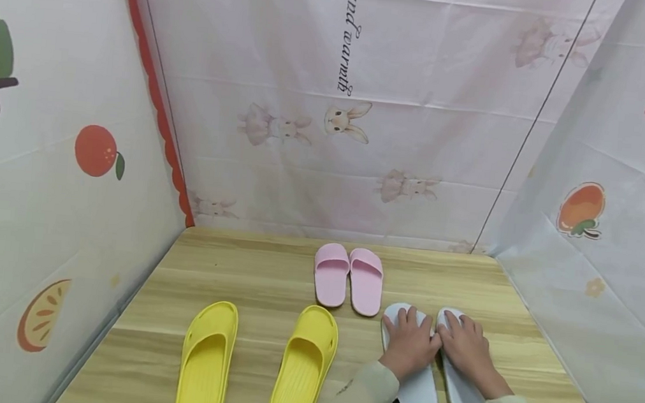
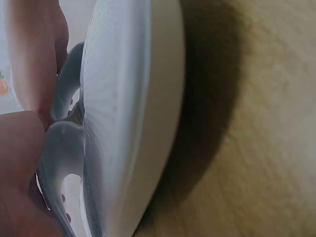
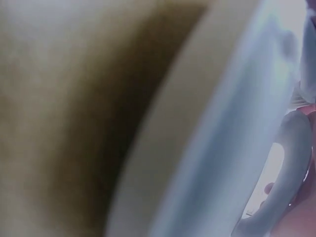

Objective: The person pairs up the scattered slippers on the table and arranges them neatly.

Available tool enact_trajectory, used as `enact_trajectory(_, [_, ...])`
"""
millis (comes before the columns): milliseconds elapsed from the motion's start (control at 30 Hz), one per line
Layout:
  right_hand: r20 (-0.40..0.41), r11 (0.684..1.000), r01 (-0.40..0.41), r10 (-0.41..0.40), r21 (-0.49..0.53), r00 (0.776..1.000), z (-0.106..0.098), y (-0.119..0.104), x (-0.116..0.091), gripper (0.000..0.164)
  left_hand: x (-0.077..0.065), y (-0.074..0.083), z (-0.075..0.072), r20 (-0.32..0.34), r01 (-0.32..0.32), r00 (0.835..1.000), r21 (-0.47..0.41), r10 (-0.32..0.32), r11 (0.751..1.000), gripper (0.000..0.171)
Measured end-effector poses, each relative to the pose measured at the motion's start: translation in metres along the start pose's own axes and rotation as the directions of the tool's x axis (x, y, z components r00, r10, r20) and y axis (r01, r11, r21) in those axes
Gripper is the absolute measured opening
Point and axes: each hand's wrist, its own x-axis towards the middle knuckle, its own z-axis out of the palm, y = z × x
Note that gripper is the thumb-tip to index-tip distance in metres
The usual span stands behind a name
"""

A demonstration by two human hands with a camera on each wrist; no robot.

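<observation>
Two pale grey slippers lie side by side at the front right, toes toward the back wall. My left hand holds the left pale grey slipper across its strap, fingers spread over the front and thumb at the inner side. Over the strap of the right pale grey slipper, my right hand grips in the same way. In the left wrist view the slipper's heel and sole edge fill the middle, with a dark shadow beside them. The right wrist view shows the other sole edge, blurred. Both straps are largely hidden under the hands.
A yellow slipper and a second yellow slipper lie apart to the left on the wood-patterned floor. Two small pink slippers, one left and one right, stand together near the back wall. Printed cloth walls enclose three sides.
</observation>
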Motion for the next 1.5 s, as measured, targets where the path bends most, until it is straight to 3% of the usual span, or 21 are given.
enact_trajectory(400, [-0.003,1.000,-0.005,0.005,-0.022,1.000,0.003,0.007,0.010,0.061,0.007,0.002,0.009,-0.027,-0.022,0.999,0.030,0.022,0.999,0.038])
enact_trajectory(1133, [0.024,1.000,-0.021,0.021,-0.018,0.999,0.000,0.013,0.029,0.062,0.027,0.005,0.015,0.007,-0.006,1.000,0.046,0.006,0.999,0.039])
enact_trajectory(1500, [0.026,0.999,-0.024,0.025,-0.031,0.999,-0.004,0.016,0.039,0.063,0.037,0.006,0.002,0.062,-0.005,0.998,0.046,0.002,0.999,0.040])
